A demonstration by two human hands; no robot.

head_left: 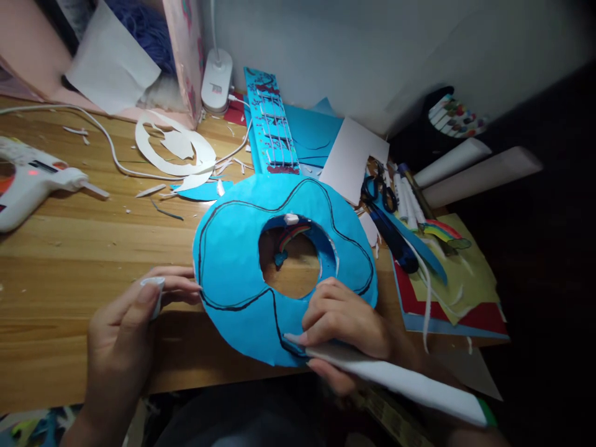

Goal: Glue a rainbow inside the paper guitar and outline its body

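A blue disc with a round hole lies on the desk near its front edge, with a wavy black outline drawn on its face. My right hand rests on its lower right and grips a thick white marker with a green end. The marker's tip touches the disc along the lower part of the black line. At the disc's left edge, my left hand touches the rim with its fingertips. Between its thumb and index finger is a small whitish piece, its kind unclear. Through the hole shows a small rainbow decoration.
Behind the disc is a blue strip with string-like lines. A hot glue gun lies at left, near a white cable and paper cutouts. Scissors, a dark cutter and coloured sheets are at right.
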